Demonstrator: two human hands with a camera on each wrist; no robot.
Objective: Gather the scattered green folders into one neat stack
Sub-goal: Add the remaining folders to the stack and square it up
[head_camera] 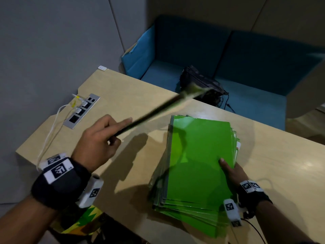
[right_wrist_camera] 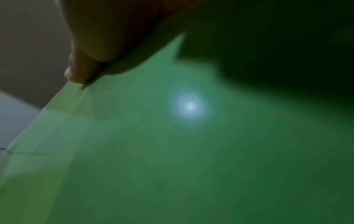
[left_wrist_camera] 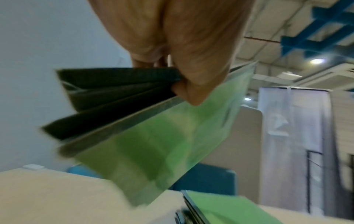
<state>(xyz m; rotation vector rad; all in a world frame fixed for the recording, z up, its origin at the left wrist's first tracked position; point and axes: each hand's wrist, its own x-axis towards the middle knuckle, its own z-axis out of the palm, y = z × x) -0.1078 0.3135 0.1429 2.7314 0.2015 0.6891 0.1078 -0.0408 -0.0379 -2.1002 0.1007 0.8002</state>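
A stack of green folders point(head_camera: 198, 155) lies on the wooden table point(head_camera: 133, 95), its lower sheets fanned out at the near end. My right hand point(head_camera: 230, 170) holds the stack's right edge, thumb on the top cover point(right_wrist_camera: 172, 151). My left hand point(head_camera: 103, 138) is raised above the table left of the stack and pinches several green folders point(left_wrist_camera: 153, 136) by one corner. In the head view these held folders point(head_camera: 158, 110) appear edge-on and blurred, slanting up toward the far right. The stack's corner point(left_wrist_camera: 220, 209) lies below them.
A power socket panel point(head_camera: 81, 110) with white cables sits in the table at the left. A black bag point(head_camera: 202, 85) lies on the blue sofa point(head_camera: 246, 64) beyond the far edge. Something green and yellow point(head_camera: 84, 219) sits below the near table edge.
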